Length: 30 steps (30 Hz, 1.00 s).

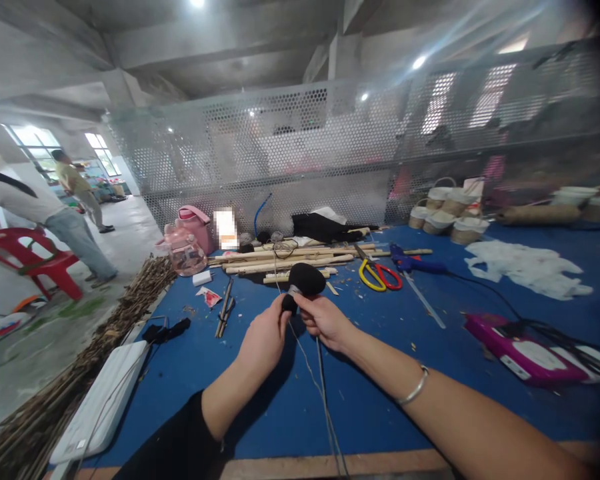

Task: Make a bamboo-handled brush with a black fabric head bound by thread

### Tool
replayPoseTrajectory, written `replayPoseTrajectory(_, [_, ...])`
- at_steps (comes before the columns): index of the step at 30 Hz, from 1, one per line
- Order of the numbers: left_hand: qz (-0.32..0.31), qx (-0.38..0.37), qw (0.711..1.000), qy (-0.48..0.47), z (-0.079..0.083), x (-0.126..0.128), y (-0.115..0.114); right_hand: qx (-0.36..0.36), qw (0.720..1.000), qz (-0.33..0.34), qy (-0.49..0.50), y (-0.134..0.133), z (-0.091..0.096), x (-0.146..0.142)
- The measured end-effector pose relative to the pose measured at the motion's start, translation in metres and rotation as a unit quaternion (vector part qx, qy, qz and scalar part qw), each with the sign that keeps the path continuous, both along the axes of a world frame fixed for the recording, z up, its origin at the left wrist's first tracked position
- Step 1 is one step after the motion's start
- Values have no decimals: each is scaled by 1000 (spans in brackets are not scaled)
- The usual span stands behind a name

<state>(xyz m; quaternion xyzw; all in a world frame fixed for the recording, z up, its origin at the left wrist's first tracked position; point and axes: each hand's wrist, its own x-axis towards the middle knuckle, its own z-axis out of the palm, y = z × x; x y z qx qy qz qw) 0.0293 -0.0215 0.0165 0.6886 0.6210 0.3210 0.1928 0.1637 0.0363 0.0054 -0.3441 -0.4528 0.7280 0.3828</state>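
Pinching the small near end of a black, two-lobed piece (307, 279), the left hand (263, 337) meets the right hand (326, 323), whose thumb and bent fingers close on the narrow part between the lobes. The piece is above the middle of the blue tabletop (380, 393), its larger rounded lobe pointing to the far side. Thin pale string (307, 363) runs from beneath the hands to the near edge; whether the fingers grip it too, I cannot tell. Just beyond the piece lies a loose row of peeled sticks (290, 261), with scissors (380, 273) with yellow and red handles at its right, then a blue glue gun (420, 264). Farther right are a crumpled white plastic bag (527, 268) and, nearer, a magenta box (525, 350). To the left, two short dark twigs (224, 310) lie tied together, and a long white case (103, 400) rests near the table's left edge. A pink bag (195, 227) stands at the far left, behind a pink bottle (184, 257).
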Motion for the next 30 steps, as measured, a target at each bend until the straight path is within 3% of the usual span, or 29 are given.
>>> replayPoseTrajectory(9, [23, 65, 995, -76, 3, -20, 10, 171, 980, -73, -69, -8, 8, 3])
replayPoseTrajectory(13, [22, 58, 993, -96, 5, -20, 9, 154, 984, -66, -66, -3, 7, 4])
replayPoseTrajectory(16, [8, -23, 979, -204, 7, -16, 7, 130, 989, -47, -55, 3, 6, 6])
replayPoseTrajectory(18, [-9, -112, 946, -304, 11, -13, 5, 111, 992, -37, -39, 6, 6, 7])
replayPoseTrajectory(22, [-76, -256, 849, -456, 16, -15, 1, 72, 997, -17, 9, 10, 3, 10])
replayPoseTrajectory(25, [-141, -347, 763, -527, 12, -23, 4, 36, 998, 21, 44, 9, 0, 13])
replayPoseTrajectory(27, [-163, -394, 733, -531, 5, -28, 8, 26, 998, 29, 44, 8, -2, 13])
replayPoseTrajectory(28, [-154, -393, 751, -508, 3, -30, 11, 29, 999, 26, 33, 7, -3, 12])
replayPoseTrajectory(30, [-95, -330, 830, -439, -1, -30, 15, 33, 999, 16, 2, 6, -3, 10])
